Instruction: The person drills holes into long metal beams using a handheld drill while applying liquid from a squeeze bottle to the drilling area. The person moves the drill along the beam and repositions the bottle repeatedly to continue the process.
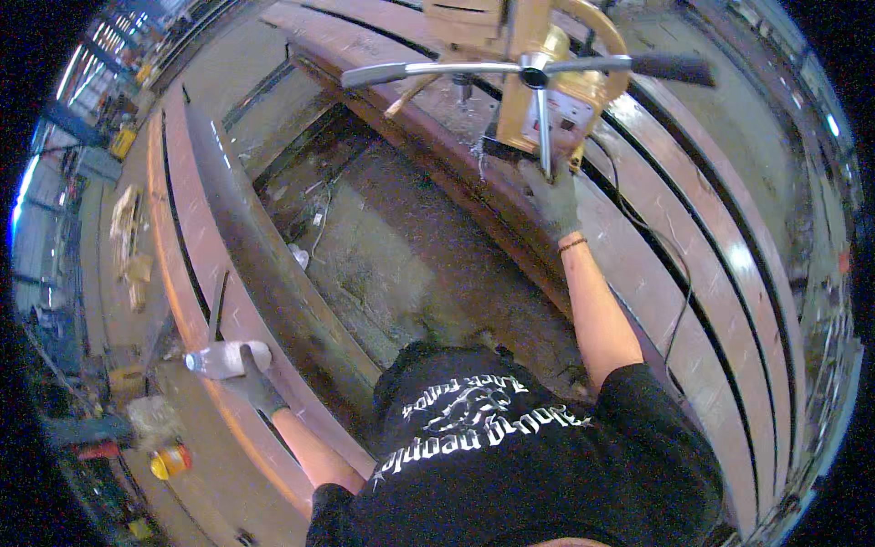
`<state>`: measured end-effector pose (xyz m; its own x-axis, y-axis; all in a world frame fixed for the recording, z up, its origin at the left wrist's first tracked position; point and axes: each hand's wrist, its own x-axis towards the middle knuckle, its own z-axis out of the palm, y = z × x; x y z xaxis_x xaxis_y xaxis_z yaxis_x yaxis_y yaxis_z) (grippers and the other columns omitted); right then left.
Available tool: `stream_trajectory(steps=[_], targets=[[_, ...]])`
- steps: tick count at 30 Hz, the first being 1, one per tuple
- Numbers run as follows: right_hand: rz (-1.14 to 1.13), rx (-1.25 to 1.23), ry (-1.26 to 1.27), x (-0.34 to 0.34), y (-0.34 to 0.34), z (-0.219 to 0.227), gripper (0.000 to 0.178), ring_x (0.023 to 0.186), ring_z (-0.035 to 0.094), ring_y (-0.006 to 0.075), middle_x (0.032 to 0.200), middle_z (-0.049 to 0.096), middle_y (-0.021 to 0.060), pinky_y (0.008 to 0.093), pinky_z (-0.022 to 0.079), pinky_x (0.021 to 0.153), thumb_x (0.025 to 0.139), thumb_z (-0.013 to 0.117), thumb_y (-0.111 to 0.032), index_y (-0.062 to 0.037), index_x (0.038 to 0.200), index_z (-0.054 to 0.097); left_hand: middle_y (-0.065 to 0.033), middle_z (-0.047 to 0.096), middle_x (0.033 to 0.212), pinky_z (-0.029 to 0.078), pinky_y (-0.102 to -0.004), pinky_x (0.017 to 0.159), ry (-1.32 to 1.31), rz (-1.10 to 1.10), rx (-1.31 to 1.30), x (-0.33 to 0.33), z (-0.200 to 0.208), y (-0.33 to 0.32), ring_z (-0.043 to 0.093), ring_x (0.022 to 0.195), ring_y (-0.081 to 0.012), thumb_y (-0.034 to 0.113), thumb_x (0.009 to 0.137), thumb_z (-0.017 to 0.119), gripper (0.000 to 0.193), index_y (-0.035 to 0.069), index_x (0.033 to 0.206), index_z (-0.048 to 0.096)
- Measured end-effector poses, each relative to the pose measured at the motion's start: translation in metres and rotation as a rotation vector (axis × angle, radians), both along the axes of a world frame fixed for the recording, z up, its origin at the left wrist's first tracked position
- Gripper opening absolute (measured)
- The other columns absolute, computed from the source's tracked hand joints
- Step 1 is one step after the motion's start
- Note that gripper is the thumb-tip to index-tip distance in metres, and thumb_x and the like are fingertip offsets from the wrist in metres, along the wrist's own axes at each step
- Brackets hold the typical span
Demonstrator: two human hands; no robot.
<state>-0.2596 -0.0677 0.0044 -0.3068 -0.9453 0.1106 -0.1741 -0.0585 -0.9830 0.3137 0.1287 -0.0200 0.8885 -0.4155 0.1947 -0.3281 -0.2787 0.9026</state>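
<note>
My left hand (257,390), in a grey glove, is closed around a clear plastic bottle (219,359). The bottle lies sideways over the left steel beam (241,319), its bluish cap end pointing left. At the upper right, a yellow magnetic drill (538,109) stands on a wide set of steel beams (638,214). My gloved right hand (553,199) is closed at the lower end of a spoke of its three-armed feed handle (544,132). That spoke's grip is hidden by the glove. The drill's chuck (462,89) hangs over the beam to the left of its body.
A dark cable (679,264) runs from the drill across the right beams. Between the beams lies dirty floor (387,246) with a thin cord (322,223). Left of the beams are a yellow-and-red container (170,462) and wood pieces (128,219).
</note>
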Motion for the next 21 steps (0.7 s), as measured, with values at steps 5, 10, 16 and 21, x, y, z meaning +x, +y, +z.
stream_trajectory(steps=[5, 10, 16, 21], targets=[[0.014, -0.165, 0.098, -0.015, -0.012, -0.001, 0.062, 0.092, 0.062, 0.0157, 0.109, 0.064, 0.0067, 0.0328, 0.053, 0.077, 0.09, 0.077, -0.032, -0.0001, 0.137, 0.051, -0.0188, 0.053, 0.142, 0.048, -0.0415, 0.106, -0.102, -0.096, -0.073, -0.002, -0.016, 0.002, 0.056, 0.123, -0.0308, 0.041, 0.089, 0.081, 0.087, -0.002, 0.15, 0.036], [0.052, -0.146, 0.268, -0.034, -0.038, -0.007, 0.063, 0.092, 0.061, 0.018, 0.108, 0.064, 0.0073, 0.0331, 0.052, 0.079, 0.089, 0.076, -0.034, -0.0007, 0.137, 0.052, -0.024, 0.041, 0.155, 0.04, -0.0445, 0.117, -0.17, -0.068, 0.014, 0.009, -0.009, 0.01, 0.049, 0.137, -0.035, 0.041, 0.092, 0.077, 0.097, -0.004, 0.159, 0.023], [0.257, -0.056, 0.07, -0.018, -0.026, 0.031, 0.066, 0.094, 0.062, 0.0198, 0.111, 0.064, 0.0081, 0.0344, 0.052, 0.084, 0.087, 0.077, -0.036, -0.0008, 0.137, 0.053, -0.0266, 0.035, 0.159, 0.036, -0.0461, 0.119, -0.317, 0.166, -0.057, -0.01, 0.021, 0.011, 0.042, 0.143, -0.0384, 0.053, 0.094, 0.07, 0.099, -0.003, 0.159, 0.023], [-0.021, -0.125, 0.347, -0.015, -0.027, 0.015, 0.059, 0.099, 0.066, 0.0261, 0.113, 0.069, 0.0162, 0.039, 0.052, 0.084, 0.089, 0.073, -0.04, -0.0003, 0.13, 0.06, -0.0281, 0.038, 0.155, 0.043, -0.0523, 0.112, -1.004, 0.246, -0.051, -0.066, 0.073, -0.022, 0.046, 0.138, -0.0399, 0.059, 0.093, 0.068, 0.099, -0.003, 0.157, 0.027]])
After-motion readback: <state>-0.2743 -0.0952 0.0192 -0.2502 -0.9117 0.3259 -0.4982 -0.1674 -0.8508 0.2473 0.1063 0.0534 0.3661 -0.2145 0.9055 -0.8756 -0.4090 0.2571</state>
